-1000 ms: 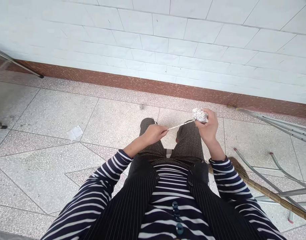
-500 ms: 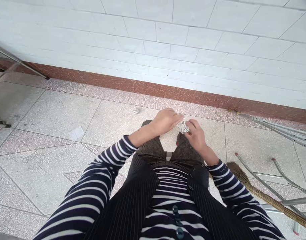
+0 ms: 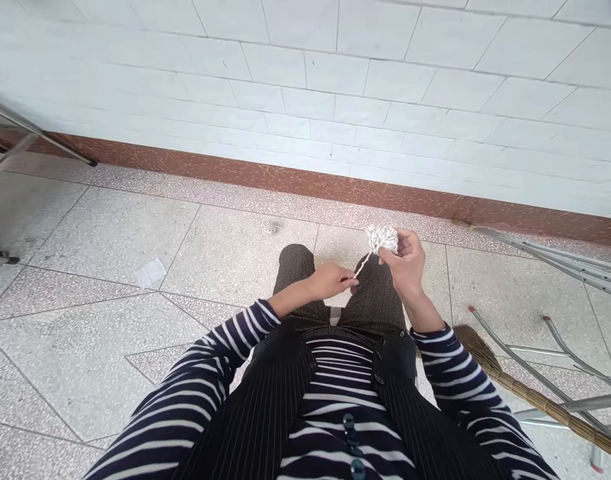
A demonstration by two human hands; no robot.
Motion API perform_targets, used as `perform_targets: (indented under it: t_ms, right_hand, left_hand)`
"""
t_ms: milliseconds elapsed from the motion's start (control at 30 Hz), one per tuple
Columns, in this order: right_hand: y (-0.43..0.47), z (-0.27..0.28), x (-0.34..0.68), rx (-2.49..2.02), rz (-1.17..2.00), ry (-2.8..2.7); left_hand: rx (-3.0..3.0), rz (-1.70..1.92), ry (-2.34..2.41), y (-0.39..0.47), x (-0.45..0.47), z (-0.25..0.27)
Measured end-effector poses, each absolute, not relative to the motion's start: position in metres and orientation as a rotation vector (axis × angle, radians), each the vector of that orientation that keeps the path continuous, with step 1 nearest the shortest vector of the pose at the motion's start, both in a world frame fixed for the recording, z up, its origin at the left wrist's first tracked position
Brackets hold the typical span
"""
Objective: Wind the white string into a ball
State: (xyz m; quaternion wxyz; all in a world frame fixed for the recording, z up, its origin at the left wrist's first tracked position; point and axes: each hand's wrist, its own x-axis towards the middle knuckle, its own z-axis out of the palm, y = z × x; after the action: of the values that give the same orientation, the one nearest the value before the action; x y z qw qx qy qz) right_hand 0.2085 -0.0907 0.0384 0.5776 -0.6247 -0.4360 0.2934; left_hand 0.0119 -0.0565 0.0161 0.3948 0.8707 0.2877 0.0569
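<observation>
Cord ball (image 3: 384, 239) sits in the half-curled right hand (image 3: 408, 265), its strand (image 3: 364, 264) pinched in the nearly closed left hand (image 3: 330, 280).

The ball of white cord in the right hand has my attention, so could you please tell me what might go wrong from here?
The right hand grips the ball from one side, so it could slip out and drop to the floor. The left hand pinches the strand running to the ball; if that pinch loosened, the strand might go slack and the winding could loosen.
</observation>
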Motion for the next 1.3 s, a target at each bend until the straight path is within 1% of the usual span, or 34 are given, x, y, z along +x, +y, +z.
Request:
perform_targets:
  t_ms: [100, 167, 233, 300, 433, 533, 667, 767, 833, 933, 1033, 1100, 1200, 1300]
  right_hand:
    - [-0.078, 0.012, 0.215, -1.678, 0.451, -1.279]
    - [-0.081, -0.001, 0.211, -1.734, 0.368, -1.53]
    - [-0.092, -0.008, 0.203, -1.691, 0.383, -1.727]
    - [-0.108, -0.006, 0.193, -1.643, 0.434, -1.788]
    - [-0.136, 0.011, 0.176, -1.662, 0.57, -1.602]
    - [-0.146, 0.025, 0.171, -1.606, 0.774, -1.41]
    - [-0.144, 0.044, 0.172, -1.444, 0.966, -1.152]
    - [-0.13, 0.052, 0.176, -1.348, 1.005, -1.05]
    - [-0.116, 0.049, 0.18, -1.348, 0.96, -1.003]
    - [-0.095, 0.028, 0.189, -1.479, 0.806, -1.046]
    - [-0.082, 0.002, 0.198, -1.705, 0.511, -1.281]
    - [-0.083, -0.011, 0.2, -1.788, 0.392, -1.464]
    - [-0.096, -0.016, 0.198, -1.749, 0.409, -1.735]
    - [-0.113, -0.007, 0.193, -1.628, 0.548, -1.873]
  left_hand:
    - [2.432, 0.149, 0.73, -0.057, 0.001, 0.032]
    - [2.526, 0.203, 0.745, -0.047, -0.003, 0.045]
    - [2.589, 0.239, 0.74, -0.031, -0.004, 0.053]
    - [2.633, 0.257, 0.706, -0.017, -0.003, 0.054]
    - [2.594, 0.31, 0.669, -0.003, 0.001, 0.045]
    - [2.394, 0.323, 0.653, -0.005, 0.004, 0.034]
    - [2.069, 0.355, 0.736, -0.022, 0.007, 0.012]
    - [2.0, 0.307, 0.814, -0.042, 0.007, -0.005]
    - [2.052, 0.253, 0.824, -0.056, 0.005, -0.008]
    - [2.241, 0.196, 0.815, -0.07, 0.001, 0.004]
    - [2.442, 0.143, 0.773, -0.067, 0.001, 0.027]
    - [2.532, 0.12, 0.746, -0.057, 0.003, 0.041]
    - [2.611, 0.143, 0.671, -0.037, 0.008, 0.052]
    - [2.659, 0.194, 0.549, -0.02, 0.012, 0.054]
